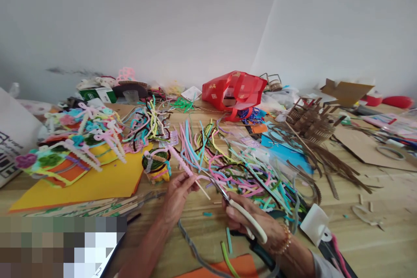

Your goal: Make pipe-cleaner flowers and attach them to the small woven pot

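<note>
In my left hand [180, 193] a thin wooden stick [204, 192] is pinched, with a pink pipe cleaner [179, 160] wound along its upper part. A loose pink tail runs from my fingertips to the right. My right hand [243, 217] grips a pair of scissors [246, 216] with pale handles, their blades pointing up and left at that tail. Whether the blades touch it I cannot tell. Just beyond my left hand stands a small round basket [157, 167] with green and yellow pipe cleaner work. A heap of coloured pipe cleaners [247, 173] spreads beyond the scissors.
Yellow felt sheets [78, 186] with decorated pieces lie at left, wooden sticks [120, 204] in front of them. A red bag [233, 91] stands at the back. Brown woven baskets [309, 121] are at right. An orange sheet [221, 267] lies at the near edge.
</note>
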The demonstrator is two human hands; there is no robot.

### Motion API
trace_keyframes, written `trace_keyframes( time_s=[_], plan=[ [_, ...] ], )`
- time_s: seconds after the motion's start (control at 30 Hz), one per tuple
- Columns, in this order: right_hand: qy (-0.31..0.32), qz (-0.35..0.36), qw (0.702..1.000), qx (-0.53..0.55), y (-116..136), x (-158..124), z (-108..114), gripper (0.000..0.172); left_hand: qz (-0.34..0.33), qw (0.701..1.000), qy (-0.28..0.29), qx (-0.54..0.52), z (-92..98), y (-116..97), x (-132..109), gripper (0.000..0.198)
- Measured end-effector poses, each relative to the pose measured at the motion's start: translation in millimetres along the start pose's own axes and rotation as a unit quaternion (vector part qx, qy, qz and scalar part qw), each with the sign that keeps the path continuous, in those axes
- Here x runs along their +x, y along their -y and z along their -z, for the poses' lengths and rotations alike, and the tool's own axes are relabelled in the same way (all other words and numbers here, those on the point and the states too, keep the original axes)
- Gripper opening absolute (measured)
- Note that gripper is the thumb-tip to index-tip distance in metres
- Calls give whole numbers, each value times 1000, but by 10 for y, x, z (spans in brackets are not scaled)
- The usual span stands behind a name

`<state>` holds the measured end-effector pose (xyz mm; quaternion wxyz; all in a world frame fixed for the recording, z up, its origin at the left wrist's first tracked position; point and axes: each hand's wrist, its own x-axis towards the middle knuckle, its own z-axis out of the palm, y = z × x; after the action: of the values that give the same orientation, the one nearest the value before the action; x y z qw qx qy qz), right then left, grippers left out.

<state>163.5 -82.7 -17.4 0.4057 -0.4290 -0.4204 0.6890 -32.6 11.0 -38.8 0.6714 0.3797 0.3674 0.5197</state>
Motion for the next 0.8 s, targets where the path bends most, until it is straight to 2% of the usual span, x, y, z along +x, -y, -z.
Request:
trace_keyframes(
  time_s=[0.2, 0.43, 0.63, 0.8],
  plan=[
    [28, -10, 1000, -8, 24, 142, -62, 41, -4, 1000, 2, 14, 35, 30, 8, 12],
    [66, 9, 997, -46, 143, 31, -95, 42, -1, 1000, -15, 12, 29, 18, 26, 12],
    [16, -34, 999, -21, 39, 74, -57, 43, 8, 1000, -3, 3, 15, 33, 15, 13],
    [46, -35, 998, 20, -6, 251, -85, 42, 17, 1000, -2, 9, -18, 22, -17, 17]
  ],
)
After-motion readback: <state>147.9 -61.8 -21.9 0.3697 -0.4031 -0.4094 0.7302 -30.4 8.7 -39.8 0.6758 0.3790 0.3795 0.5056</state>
